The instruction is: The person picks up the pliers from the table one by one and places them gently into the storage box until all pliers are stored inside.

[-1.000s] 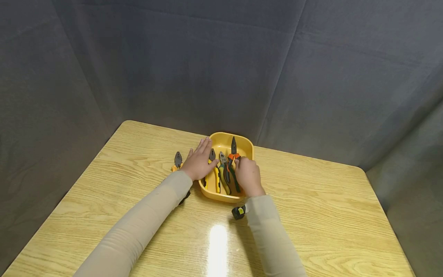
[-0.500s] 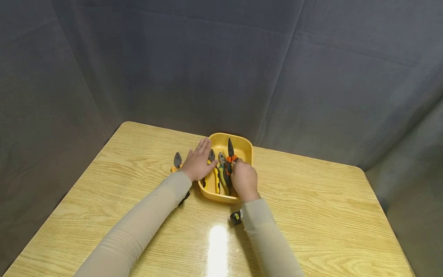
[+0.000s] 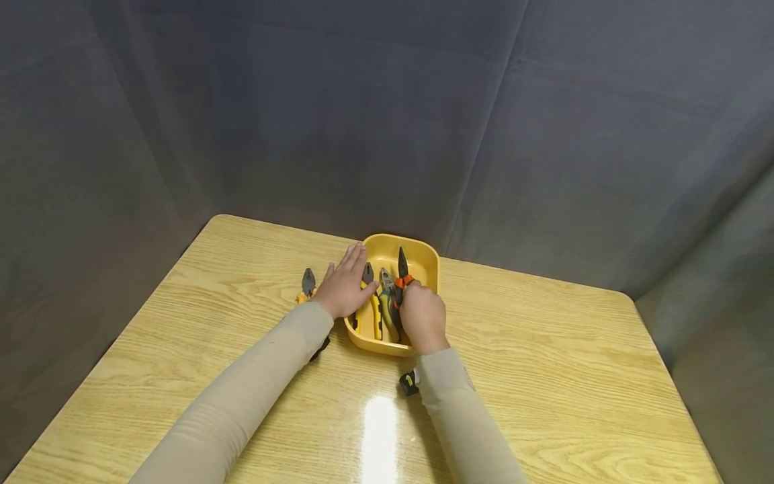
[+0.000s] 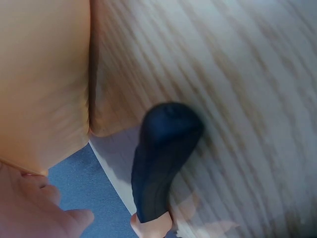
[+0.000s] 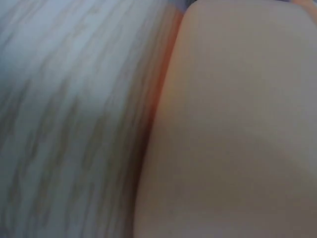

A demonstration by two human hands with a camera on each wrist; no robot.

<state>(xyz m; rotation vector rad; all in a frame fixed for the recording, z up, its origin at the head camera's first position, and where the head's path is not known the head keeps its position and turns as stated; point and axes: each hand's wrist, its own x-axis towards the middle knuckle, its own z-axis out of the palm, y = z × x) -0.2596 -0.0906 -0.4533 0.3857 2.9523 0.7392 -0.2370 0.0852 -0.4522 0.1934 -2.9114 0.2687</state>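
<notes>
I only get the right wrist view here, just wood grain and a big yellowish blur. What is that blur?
Observer: The wall of a yellow tray standing on the wooden table.
Operator: Anything inside it?
Observer: Several pliers; the right hand grips the orange-collared long-nose pliers.
Operator: And the other hand?
Observer: The left hand lies flat with straight fingers over the tray's left rim.
Operator: Any tools outside?
Observer: One more pair of pliers lies on the table, left of that hand.
</notes>
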